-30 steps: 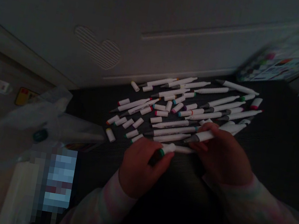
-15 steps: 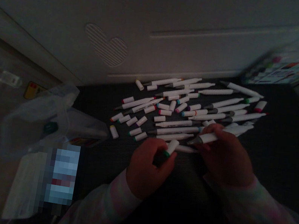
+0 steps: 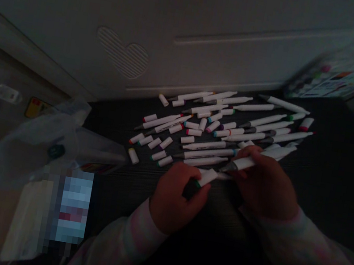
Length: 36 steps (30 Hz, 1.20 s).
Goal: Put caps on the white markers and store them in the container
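Between the thumb and fingers of my left hand (image 3: pixel 177 198) is a white marker cap (image 3: pixel 207 178) with a green end. My right hand (image 3: pixel 265 183) grips an uncapped white marker (image 3: pixel 243 163), its grey tip section pointing left toward the cap. Cap and marker are close but apart. Beyond both hands, several uncapped white markers (image 3: pixel 205 153) lie roughly side by side on the dark tabletop. Loose caps with coloured ends are scattered among them, such as a yellow-ended cap (image 3: pixel 133 156) at the near left and a red-ended cap (image 3: pixel 306 124) at the far right.
A clear plastic case (image 3: pixel 106 150) lies at the left table edge, its lid open. Near it are a white face mask (image 3: pixel 26 220) and a pixelated screen (image 3: pixel 74 206). Behind the markers rises a pale panel (image 3: pixel 209 61). A printed marker package (image 3: pixel 338 82) leans at the back right.
The cap in my left hand has turned, its open end swinging right toward the marker tip. My right hand still holds the marker at about the same place. The whole view shifts slightly.
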Each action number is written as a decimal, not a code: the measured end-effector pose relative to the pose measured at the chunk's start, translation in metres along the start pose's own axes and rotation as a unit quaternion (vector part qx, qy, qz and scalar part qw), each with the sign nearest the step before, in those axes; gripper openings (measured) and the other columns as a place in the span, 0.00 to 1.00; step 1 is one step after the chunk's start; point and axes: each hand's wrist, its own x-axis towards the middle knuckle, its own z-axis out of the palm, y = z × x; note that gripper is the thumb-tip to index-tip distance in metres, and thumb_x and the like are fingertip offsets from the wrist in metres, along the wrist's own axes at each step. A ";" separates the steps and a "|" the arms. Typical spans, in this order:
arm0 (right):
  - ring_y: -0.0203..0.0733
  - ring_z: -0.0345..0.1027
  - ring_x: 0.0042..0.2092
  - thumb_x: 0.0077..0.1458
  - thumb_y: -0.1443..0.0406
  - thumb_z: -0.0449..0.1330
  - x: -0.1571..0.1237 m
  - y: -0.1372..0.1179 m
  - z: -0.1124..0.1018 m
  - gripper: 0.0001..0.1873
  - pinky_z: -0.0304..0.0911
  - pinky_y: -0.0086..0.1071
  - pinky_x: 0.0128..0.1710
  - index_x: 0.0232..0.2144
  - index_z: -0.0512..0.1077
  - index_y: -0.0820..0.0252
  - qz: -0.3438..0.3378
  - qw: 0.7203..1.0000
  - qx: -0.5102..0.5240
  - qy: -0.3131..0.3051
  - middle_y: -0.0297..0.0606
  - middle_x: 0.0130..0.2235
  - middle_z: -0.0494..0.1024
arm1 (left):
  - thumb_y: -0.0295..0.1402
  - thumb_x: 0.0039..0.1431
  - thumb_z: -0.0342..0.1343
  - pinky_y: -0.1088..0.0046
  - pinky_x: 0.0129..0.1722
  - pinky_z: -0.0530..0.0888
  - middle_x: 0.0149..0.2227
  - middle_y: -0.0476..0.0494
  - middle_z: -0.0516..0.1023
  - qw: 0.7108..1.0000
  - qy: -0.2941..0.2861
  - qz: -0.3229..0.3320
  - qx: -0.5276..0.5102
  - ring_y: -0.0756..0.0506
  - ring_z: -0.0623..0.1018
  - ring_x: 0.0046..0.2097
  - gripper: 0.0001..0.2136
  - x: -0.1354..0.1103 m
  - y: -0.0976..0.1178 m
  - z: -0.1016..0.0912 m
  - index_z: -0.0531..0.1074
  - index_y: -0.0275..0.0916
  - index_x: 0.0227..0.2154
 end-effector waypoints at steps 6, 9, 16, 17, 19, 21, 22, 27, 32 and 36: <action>0.30 0.49 0.20 0.39 0.67 0.58 -0.001 0.004 0.000 0.07 0.48 0.25 0.19 0.15 0.64 0.60 -0.010 0.999 -0.044 -0.022 0.29 0.17 0.58 | 0.30 0.50 0.54 0.75 0.32 0.70 0.29 0.47 0.72 1.000 -0.016 -0.016 -0.013 0.50 0.73 0.32 0.05 0.000 0.000 0.000 0.65 0.37 0.29; 0.30 0.50 0.20 0.40 0.64 0.60 -0.004 0.008 -0.002 0.08 0.47 0.25 0.18 0.16 0.65 0.59 -0.014 0.996 -0.081 -0.040 0.28 0.15 0.58 | 0.31 0.50 0.54 0.75 0.33 0.71 0.30 0.46 0.74 1.000 -0.028 0.003 -0.013 0.49 0.73 0.33 0.06 -0.001 0.000 0.001 0.66 0.38 0.32; 0.31 0.51 0.19 0.46 0.59 0.59 -0.010 0.014 -0.010 0.10 0.46 0.27 0.18 0.20 0.66 0.57 -0.061 0.984 -0.133 -0.101 0.28 0.15 0.60 | 0.33 0.52 0.53 0.73 0.37 0.71 0.31 0.46 0.76 0.999 -0.019 0.042 0.014 0.48 0.75 0.35 0.08 -0.003 0.000 0.002 0.68 0.37 0.35; 0.31 0.52 0.19 0.47 0.58 0.58 -0.011 0.015 -0.011 0.10 0.47 0.27 0.18 0.21 0.66 0.57 -0.066 0.983 -0.137 -0.107 0.27 0.15 0.60 | 0.33 0.53 0.53 0.73 0.37 0.71 0.32 0.46 0.76 0.999 -0.024 0.039 0.011 0.49 0.75 0.35 0.08 -0.003 0.001 0.002 0.68 0.37 0.35; 0.30 0.52 0.18 0.48 0.58 0.58 -0.013 0.017 -0.013 0.10 0.48 0.27 0.19 0.22 0.66 0.58 -0.065 0.980 -0.141 -0.124 0.26 0.14 0.60 | 0.33 0.53 0.53 0.74 0.37 0.71 0.32 0.46 0.77 0.999 -0.041 0.029 -0.003 0.49 0.75 0.35 0.09 -0.003 0.003 0.002 0.68 0.37 0.36; 0.30 0.51 0.18 0.48 0.58 0.57 -0.015 0.020 -0.016 0.11 0.48 0.27 0.19 0.21 0.64 0.59 -0.047 0.975 -0.158 -0.150 0.26 0.13 0.58 | 0.34 0.53 0.53 0.74 0.37 0.72 0.33 0.46 0.77 0.997 -0.066 0.026 -0.018 0.49 0.75 0.35 0.10 -0.004 0.004 0.004 0.69 0.37 0.38; 0.30 0.51 0.18 0.48 0.59 0.57 -0.016 0.022 -0.016 0.12 0.48 0.27 0.18 0.20 0.63 0.59 -0.036 0.971 -0.172 -0.160 0.25 0.13 0.58 | 0.34 0.53 0.52 0.74 0.37 0.72 0.33 0.46 0.77 0.996 -0.077 0.025 -0.023 0.48 0.76 0.35 0.10 -0.004 0.005 0.005 0.69 0.37 0.38; 0.29 0.50 0.17 0.46 0.61 0.58 -0.019 0.024 -0.015 0.12 0.45 0.25 0.16 0.19 0.62 0.60 -0.034 0.956 -0.245 -0.157 0.25 0.14 0.58 | 0.35 0.53 0.51 0.72 0.37 0.72 0.33 0.44 0.77 0.994 -0.105 0.004 -0.036 0.47 0.76 0.35 0.10 -0.005 0.006 0.009 0.69 0.36 0.37; 0.29 0.50 0.19 0.48 0.61 0.57 -0.020 0.021 -0.011 0.09 0.45 0.25 0.17 0.23 0.65 0.60 -0.047 0.952 -0.248 -0.173 0.26 0.17 0.58 | 0.33 0.53 0.52 0.71 0.38 0.71 0.34 0.44 0.77 0.994 -0.104 -0.007 -0.038 0.47 0.75 0.36 0.09 -0.004 0.005 0.007 0.69 0.37 0.37; 0.31 0.49 0.19 0.51 0.58 0.54 -0.020 0.019 -0.014 0.10 0.45 0.27 0.18 0.25 0.66 0.59 -0.062 0.960 -0.216 -0.167 0.27 0.16 0.57 | 0.33 0.53 0.52 0.72 0.36 0.71 0.32 0.45 0.77 0.993 -0.112 -0.012 -0.040 0.47 0.75 0.35 0.08 -0.003 0.005 0.005 0.69 0.38 0.36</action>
